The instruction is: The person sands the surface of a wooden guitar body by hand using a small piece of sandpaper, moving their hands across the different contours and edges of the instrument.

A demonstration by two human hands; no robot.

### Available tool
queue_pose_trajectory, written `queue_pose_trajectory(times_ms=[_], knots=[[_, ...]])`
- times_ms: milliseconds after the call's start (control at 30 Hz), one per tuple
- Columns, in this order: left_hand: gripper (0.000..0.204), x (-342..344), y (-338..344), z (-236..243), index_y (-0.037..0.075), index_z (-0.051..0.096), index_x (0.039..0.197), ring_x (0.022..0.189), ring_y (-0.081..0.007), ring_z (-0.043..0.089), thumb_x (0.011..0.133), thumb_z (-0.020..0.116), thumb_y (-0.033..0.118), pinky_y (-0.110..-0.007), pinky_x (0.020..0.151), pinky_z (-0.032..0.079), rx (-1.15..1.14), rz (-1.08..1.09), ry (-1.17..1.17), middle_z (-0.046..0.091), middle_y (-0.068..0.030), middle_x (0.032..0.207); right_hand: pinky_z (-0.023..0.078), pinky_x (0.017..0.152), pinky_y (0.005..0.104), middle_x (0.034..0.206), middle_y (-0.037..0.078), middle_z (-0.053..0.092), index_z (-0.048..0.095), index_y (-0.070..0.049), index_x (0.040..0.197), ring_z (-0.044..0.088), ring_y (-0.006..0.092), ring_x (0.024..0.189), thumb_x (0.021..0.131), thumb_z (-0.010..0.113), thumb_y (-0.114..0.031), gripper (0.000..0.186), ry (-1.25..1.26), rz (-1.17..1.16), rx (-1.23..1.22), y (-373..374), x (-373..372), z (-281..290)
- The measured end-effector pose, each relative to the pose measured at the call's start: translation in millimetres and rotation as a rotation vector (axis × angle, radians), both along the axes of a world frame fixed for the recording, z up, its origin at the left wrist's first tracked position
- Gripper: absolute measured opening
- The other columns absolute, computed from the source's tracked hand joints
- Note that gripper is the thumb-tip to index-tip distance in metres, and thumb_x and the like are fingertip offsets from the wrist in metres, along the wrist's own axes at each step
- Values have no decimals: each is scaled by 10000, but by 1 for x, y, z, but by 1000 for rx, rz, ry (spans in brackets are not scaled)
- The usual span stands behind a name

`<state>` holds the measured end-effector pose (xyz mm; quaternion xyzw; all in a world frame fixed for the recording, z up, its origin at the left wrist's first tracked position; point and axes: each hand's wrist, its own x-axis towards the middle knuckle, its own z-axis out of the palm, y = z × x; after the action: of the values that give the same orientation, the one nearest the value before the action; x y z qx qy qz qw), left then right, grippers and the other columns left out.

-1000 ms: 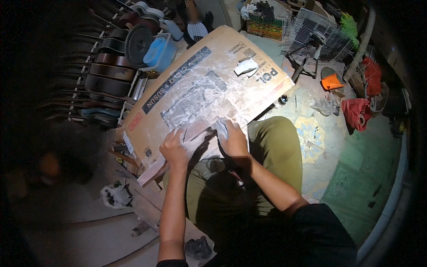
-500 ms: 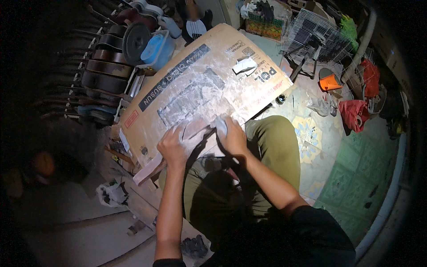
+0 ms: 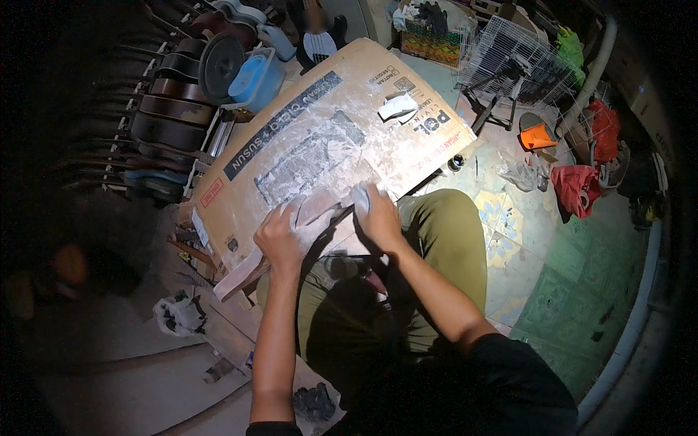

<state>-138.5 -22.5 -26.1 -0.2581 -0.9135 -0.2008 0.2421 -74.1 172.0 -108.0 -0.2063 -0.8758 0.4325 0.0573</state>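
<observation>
Little has shifted since the earlier frames: both hands remain at the near edge of the cardboard, the right one a touch further along the wood.

Left hand (image 3: pixel 280 236): grip closed over a long, pale, dusty piece of wood (image 3: pixel 251 265), fingers wrapped across its top, pinning it down. The wood runs slantwise from the person's knees toward the lower left, its far end jutting past the cardboard's edge.

Right hand (image 3: pixel 378 214): grip pressed together on a small pale pad (image 3: pixel 361 195), whether cloth or sanding paper cannot be told, held flat against the upper end of the same wood.

Cardboard sheet (image 3: pixel 327 138): large, flattened, brown, printed, smeared with white dust, lying on the floor as a work surface. A small folded white scrap (image 3: pixel 398 106) lies near its far right corner, well apart from the hands.

Person: seated, olive trousers (image 3: pixel 443 240), dark top, knees just under the cardboard's near edge.

Surroundings, left: a row of dark guitar bodies (image 3: pixel 163 109) standing on edge, a blue plastic tub (image 3: pixel 254 76) beside them. Lower left: a crumpled white bag (image 3: pixel 178 316) on the floor.

Surroundings, right: a white wire cage (image 3: pixel 509 62), an orange cup (image 3: pixel 538 136), a clear plastic bag (image 3: pixel 520 173), red cloth (image 3: pixel 574 189), all on a patterned tile floor (image 3: pixel 574 291).
</observation>
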Motion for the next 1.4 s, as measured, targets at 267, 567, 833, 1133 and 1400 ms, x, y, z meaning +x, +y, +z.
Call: queue_pose_trajectory(times_ms=[267,567,833,1133,1400], knots=[[452,-5,0,-3,67,774,928,705,-307,711,637,942,369,-394,632,549,-29,-20,40,720,-111,783,520,828,562,1061,299,625,545,-82,1318,632,494,967,909,643,-178,431,-19,-31,-26,1,-3,0],[441,-2,3,5,54,771,916,712,-303,715,651,936,364,-385,647,557,10,-9,11,726,-109,790,515,845,561,1078,310,617,546,-69,1303,621,501,978,914,634,-156,409,-3,-13,15,-9,-1,6],[305,1,3,12,79,776,988,788,-332,716,686,760,111,-396,694,559,23,-15,-47,736,-121,876,518,838,559,1127,263,584,532,-101,1310,601,468,1027,876,672,-127,457,58,35,18,-17,13,17],[362,-4,8,19,56,768,938,738,-325,710,667,879,270,-400,660,553,20,-34,7,727,-124,827,523,822,551,1131,242,567,525,-102,1340,586,455,1037,863,681,-128,503,129,75,60,-15,16,11],[308,-7,-6,-2,50,769,967,845,-360,715,692,649,-19,-415,722,566,-23,11,-83,737,-146,900,501,873,524,1123,270,597,558,-69,1305,592,478,1008,890,635,-83,422,121,69,74,-14,13,18]])
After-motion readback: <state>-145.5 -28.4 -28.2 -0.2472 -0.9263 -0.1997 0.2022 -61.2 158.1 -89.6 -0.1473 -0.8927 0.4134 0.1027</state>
